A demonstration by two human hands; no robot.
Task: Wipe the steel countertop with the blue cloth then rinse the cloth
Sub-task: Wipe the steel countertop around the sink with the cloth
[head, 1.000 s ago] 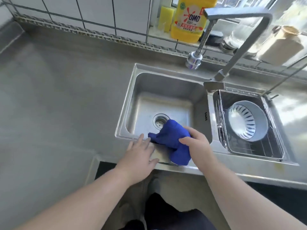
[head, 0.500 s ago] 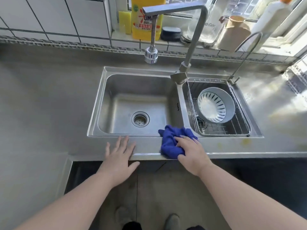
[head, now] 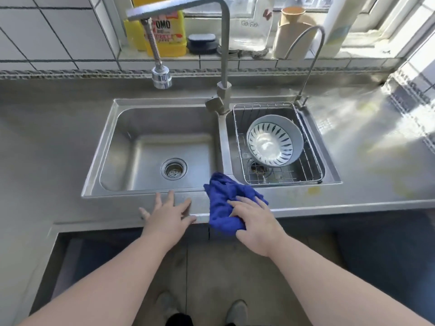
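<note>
Shifted rightward since a second ago: blue cloth (head: 226, 205) off the left basin's front lip, now on the front strip of the steel countertop (head: 294, 198) below the divider between the basins, near edge hanging over the counter front. Going left to right: left hand (head: 168, 214) flat on the front strip just left of the cloth, fingers spread and straight, holding nothing, apparently bracing; slid right along with the cloth. Left basin (head: 155, 149) dry-looking, drain (head: 173, 168) uncovered, faucet (head: 162, 77) overhead with no water visible. Right hand (head: 255, 215) on top of the bunched cloth, fingers extended across it, pressing down more than clenching; thumb side hidden, so any pinch underneath can't be confirmed. Right basin: wire rack (head: 310, 161) with a slotted bowl (head: 274, 141) inside. Further right: yellowish stain (head: 314, 190) on the front strip, faint yellow smears beyond in the sunlit area. Judgement: mid-wipe, working rightward; stained section ahead not yet reached, rinse not started.
</note>
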